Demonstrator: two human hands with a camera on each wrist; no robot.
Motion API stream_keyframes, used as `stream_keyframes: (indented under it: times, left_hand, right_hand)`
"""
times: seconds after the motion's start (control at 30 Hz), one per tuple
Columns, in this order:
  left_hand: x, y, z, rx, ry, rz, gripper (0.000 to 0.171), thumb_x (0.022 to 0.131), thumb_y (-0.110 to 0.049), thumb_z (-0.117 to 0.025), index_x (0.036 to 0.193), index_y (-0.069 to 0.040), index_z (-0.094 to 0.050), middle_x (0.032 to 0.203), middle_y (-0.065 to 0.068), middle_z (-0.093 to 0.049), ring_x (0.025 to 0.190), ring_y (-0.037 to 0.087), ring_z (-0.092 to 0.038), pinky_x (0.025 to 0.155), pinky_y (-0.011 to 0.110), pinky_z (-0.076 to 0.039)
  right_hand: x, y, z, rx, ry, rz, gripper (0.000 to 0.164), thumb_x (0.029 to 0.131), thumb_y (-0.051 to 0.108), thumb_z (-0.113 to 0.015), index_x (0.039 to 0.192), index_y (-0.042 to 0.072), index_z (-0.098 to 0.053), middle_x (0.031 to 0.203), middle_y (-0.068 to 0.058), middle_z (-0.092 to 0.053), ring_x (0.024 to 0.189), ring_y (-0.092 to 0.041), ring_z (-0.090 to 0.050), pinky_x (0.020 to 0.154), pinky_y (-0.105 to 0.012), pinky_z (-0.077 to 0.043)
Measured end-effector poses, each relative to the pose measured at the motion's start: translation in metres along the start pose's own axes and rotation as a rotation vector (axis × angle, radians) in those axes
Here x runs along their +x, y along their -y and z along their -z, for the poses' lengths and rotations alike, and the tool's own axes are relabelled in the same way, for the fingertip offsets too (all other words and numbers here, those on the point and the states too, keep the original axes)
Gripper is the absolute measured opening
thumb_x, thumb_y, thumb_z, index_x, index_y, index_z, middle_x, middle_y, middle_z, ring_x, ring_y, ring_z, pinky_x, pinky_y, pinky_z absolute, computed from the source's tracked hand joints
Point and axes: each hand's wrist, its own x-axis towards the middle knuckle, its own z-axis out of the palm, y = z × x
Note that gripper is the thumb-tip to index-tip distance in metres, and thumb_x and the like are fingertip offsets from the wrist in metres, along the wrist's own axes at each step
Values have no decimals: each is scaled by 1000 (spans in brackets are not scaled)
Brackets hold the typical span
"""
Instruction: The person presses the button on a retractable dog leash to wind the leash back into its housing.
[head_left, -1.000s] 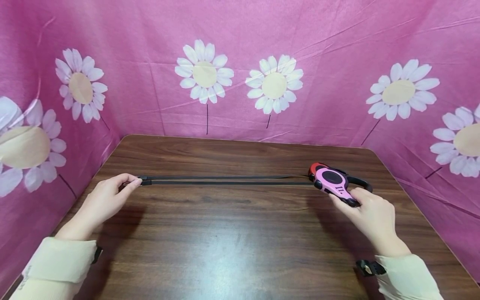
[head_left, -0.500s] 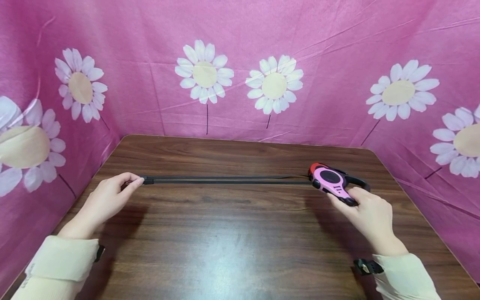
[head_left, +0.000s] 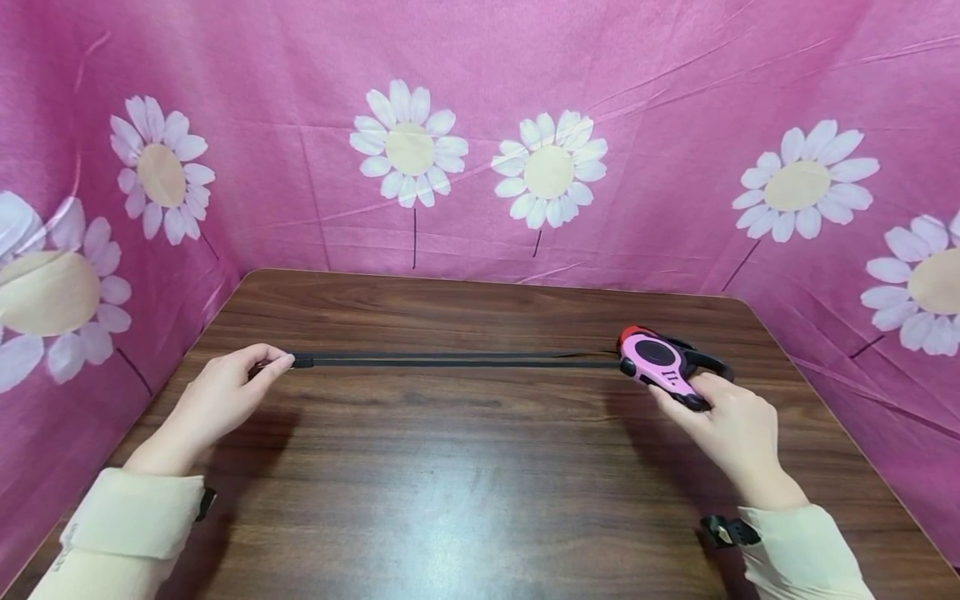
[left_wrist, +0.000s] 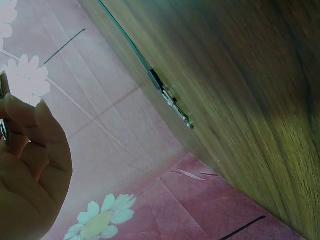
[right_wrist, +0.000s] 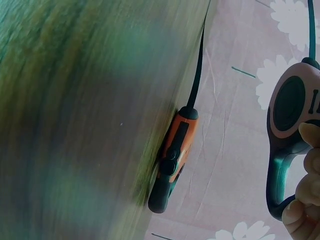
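Note:
My right hand (head_left: 738, 429) grips the handle of a pink and black retractable dog leash (head_left: 677, 382), held above the table. Its black strap (head_left: 465, 364) stretches taut leftward to my left hand (head_left: 225, 392), which pinches the clip end between thumb and fingers. In the left wrist view a bit of the metal clip (left_wrist: 4, 132) shows at the fingertips. Behind the pink one, a red and black retractable leash (head_left: 628, 335) lies on the table, partly covered in the head view. Its strap (left_wrist: 127, 40) runs out to a metal clip (left_wrist: 172, 102) resting on the wood.
The brown wood-grain table (head_left: 450, 467) fills the lower view. A pink cloth (head_left: 480, 75) with white daisies surrounds its back and sides. Dark straps (head_left: 727, 532) circle both wrists.
Both hands have drifted slightly inward, the left one to the right and the right one to the left with the pink leash. The red leash stays put.

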Motion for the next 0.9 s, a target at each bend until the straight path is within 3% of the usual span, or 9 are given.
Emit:
stream_keyframes:
  times: [0.33, 0.7, 0.9]
  left_hand:
    - [2, -2, -1, -6, 13, 4, 33, 103, -41, -48, 105, -14, -68, 87, 7, -66, 79, 23, -54, 64, 35, -39]
    - [3, -6, -5, -8, 40, 17, 35, 103, -43, -47, 107, -15, -67, 98, 11, -70, 85, 26, -59, 67, 45, -44]
    - [3, -6, -7, -14, 48, 5, 35, 103, -43, -47, 107, -14, -67, 95, 9, -69, 81, 24, -56, 64, 38, -42]
  right_hand:
    - [0, 1, -3, 9, -8, 4, 43, 69, 40, -78, 56, 18, -43, 55, 0, -45, 46, -13, -33, 45, -33, -23]
    - [2, 5, -6, 24, -6, 6, 42, 68, 37, -79, 57, 17, -43, 54, -1, -43, 46, -14, -34, 45, -33, -23]
    - [1, 7, -8, 32, -6, -4, 42, 67, 36, -80, 57, 17, -44, 54, -2, -46, 45, -16, -36, 45, -34, -23]
